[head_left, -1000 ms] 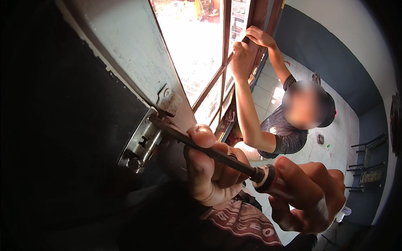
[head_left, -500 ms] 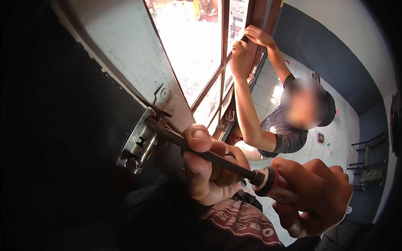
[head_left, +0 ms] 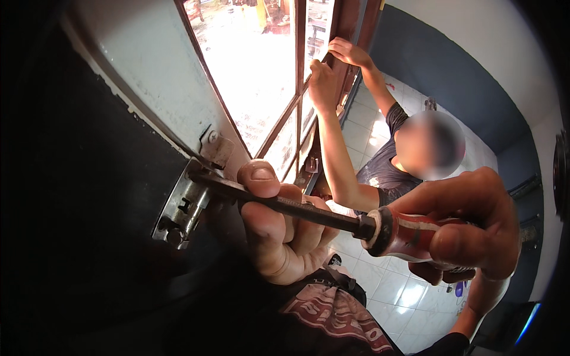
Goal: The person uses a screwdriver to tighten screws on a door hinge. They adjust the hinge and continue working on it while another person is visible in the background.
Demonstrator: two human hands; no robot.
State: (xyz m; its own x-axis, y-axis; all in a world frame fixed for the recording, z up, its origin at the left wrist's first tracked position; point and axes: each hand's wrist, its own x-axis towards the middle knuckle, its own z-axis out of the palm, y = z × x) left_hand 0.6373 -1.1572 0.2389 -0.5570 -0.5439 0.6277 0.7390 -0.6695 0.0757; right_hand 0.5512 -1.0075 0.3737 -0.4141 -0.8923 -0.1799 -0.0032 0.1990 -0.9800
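A metal sliding bolt latch (head_left: 178, 207) is fixed to a dark door surface at left. A screwdriver (head_left: 309, 213) with a red-and-white handle lies across the middle, its tip against the latch's upper end. My left hand (head_left: 279, 237) pinches its shaft near the tip, thumb on top and fingers below. Around the handle, my right hand (head_left: 475, 219) is closed, palm toward the handle's end. Beside the latch, a small metal catch plate (head_left: 215, 148) with a screw sits on the pale frame. The screw under the tip is hidden.
A pale painted frame (head_left: 148, 65) borders a bright glass window (head_left: 249, 71). Close by, another person (head_left: 371, 178) reaches both hands to the brown window frame. White floor tiles (head_left: 380, 279) and a blue-grey wall (head_left: 439, 65) lie beyond. Dark furniture stands at far right.
My right hand has shifted its grip and turned around the screwdriver handle. The shaft remains pinched in my left hand. The whole view has moved slightly, sliding the scene left.
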